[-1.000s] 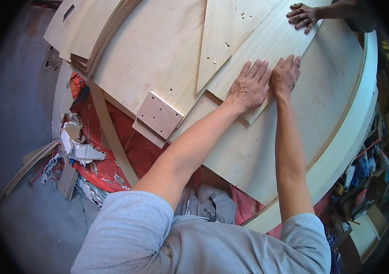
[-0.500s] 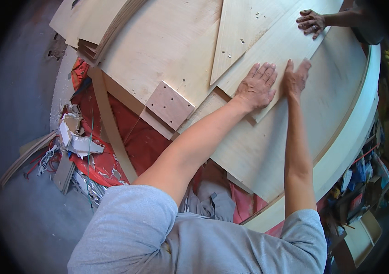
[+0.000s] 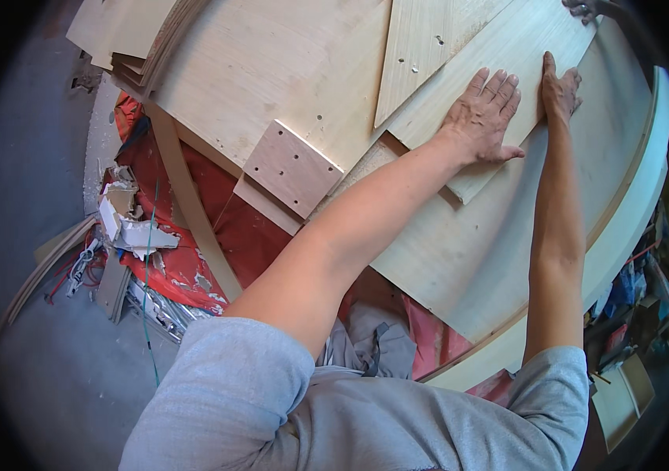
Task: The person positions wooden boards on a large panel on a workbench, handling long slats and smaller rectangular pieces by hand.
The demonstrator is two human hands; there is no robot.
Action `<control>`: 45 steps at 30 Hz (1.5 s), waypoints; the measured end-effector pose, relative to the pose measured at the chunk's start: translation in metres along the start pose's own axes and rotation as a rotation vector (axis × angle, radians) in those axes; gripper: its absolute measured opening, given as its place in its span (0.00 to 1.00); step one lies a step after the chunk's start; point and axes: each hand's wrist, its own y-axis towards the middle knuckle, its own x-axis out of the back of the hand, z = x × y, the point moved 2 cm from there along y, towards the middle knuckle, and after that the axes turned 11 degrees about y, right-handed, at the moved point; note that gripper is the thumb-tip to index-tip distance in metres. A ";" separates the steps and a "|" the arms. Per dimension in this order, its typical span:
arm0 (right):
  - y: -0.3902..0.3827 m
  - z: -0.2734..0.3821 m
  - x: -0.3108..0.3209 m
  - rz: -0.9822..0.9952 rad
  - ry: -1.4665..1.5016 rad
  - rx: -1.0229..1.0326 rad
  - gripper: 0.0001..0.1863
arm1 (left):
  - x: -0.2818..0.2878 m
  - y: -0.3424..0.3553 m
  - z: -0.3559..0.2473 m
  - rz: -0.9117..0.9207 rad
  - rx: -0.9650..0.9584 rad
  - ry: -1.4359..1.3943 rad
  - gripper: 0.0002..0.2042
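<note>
Touching board [image 3: 523, 47] lying beneath flat, spread, empty left hand [image 3: 481, 118] and beside loosely curled right hand [image 3: 560, 96] with indiscernible grip.

A plywood worktop [image 3: 460, 263] with a curved rim [image 3: 631, 212] along its right carries a long board [image 3: 529, 38] lying diagonally, a pointed board [image 3: 413, 39] left of that, a square plate [image 3: 281, 174] and, upper left, stacked sheets [image 3: 126, 27].

Grey floor [image 3: 60, 377] at left, littered with scraps [image 3: 143, 235], dim clutter [image 3: 625, 286] at right
</note>
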 end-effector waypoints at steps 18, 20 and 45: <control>-0.156 0.015 0.010 0.026 0.000 0.128 0.52 | 0.066 -0.133 -0.006 0.088 0.016 -0.055 0.49; -0.174 0.018 0.014 0.015 0.028 0.144 0.51 | 0.074 -0.148 -0.008 0.108 0.011 -0.072 0.49; -0.262 0.034 0.034 -0.004 0.048 0.187 0.46 | 0.190 -0.328 0.001 0.011 0.382 -0.219 0.20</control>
